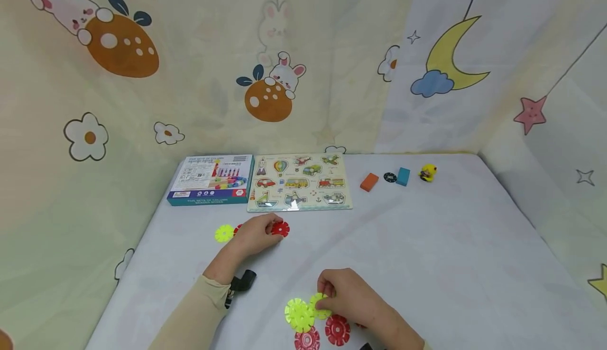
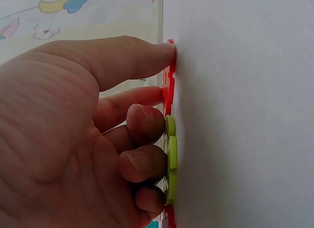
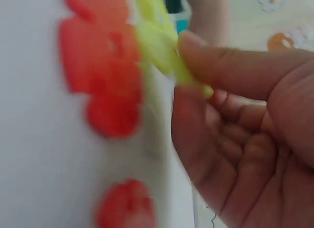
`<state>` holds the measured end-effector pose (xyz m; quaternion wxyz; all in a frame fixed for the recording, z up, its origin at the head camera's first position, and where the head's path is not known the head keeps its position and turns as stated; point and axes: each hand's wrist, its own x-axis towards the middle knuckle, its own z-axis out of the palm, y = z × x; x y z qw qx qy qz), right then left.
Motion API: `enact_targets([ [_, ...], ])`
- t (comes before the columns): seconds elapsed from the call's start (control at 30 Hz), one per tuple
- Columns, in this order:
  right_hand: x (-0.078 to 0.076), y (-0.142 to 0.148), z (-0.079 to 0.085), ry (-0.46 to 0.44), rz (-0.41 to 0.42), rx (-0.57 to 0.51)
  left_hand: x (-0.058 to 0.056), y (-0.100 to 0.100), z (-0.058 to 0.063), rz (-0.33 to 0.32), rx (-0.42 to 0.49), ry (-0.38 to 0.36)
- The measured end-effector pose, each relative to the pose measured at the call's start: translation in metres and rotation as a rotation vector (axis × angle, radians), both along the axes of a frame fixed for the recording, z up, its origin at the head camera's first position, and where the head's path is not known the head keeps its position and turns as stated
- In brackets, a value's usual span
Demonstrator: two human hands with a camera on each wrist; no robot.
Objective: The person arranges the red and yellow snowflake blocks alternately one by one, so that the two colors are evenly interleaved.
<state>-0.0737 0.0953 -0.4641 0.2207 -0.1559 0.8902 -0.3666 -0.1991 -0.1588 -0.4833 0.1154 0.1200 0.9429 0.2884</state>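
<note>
My left hand [image 1: 256, 234] holds a red notched plastic disc [image 1: 281, 229] flat on the table, thumb and index finger at its edge. In the left wrist view its other fingers curl against yellow-green discs [image 2: 171, 152]. That row of discs runs under the hand, with a yellow-green disc [image 1: 224, 233] at its left end. Nearer the front, my right hand [image 1: 353, 297] pinches a yellow-green notched disc [image 1: 320, 306] between thumb and index finger. Beside it lie another yellow-green disc [image 1: 299, 314] and red discs [image 1: 338, 330], one partly hidden by the hand. The right wrist view is blurred.
At the back left lie a boxed bead set [image 1: 213, 178] and a wooden picture puzzle board [image 1: 301, 181]. Farther right are an orange block [image 1: 369, 182], a black round chip [image 1: 390, 177], a blue block [image 1: 403, 176] and a small yellow toy figure [image 1: 428, 172].
</note>
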Motion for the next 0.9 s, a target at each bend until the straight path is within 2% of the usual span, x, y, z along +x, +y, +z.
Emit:
enact_targets([
  [0.27, -0.018, 0.014, 0.031, -0.084, 0.03, -0.227, -0.001, -0.001, -0.001, 0.008, 0.013, -0.008],
  [0.43, -0.036, 0.021, 0.042, -0.019, 0.015, -0.216, -0.001, -0.001, -0.002, 0.004, 0.014, -0.003],
  [0.7, -0.071, 0.018, 0.038, 0.035, -0.148, -0.234, -0.002, 0.0, -0.003, 0.013, 0.026, -0.009],
  [0.9, -0.098, 0.004, 0.027, 0.012, -0.24, -0.297, -0.003, -0.001, -0.004, 0.022, 0.025, -0.015],
])
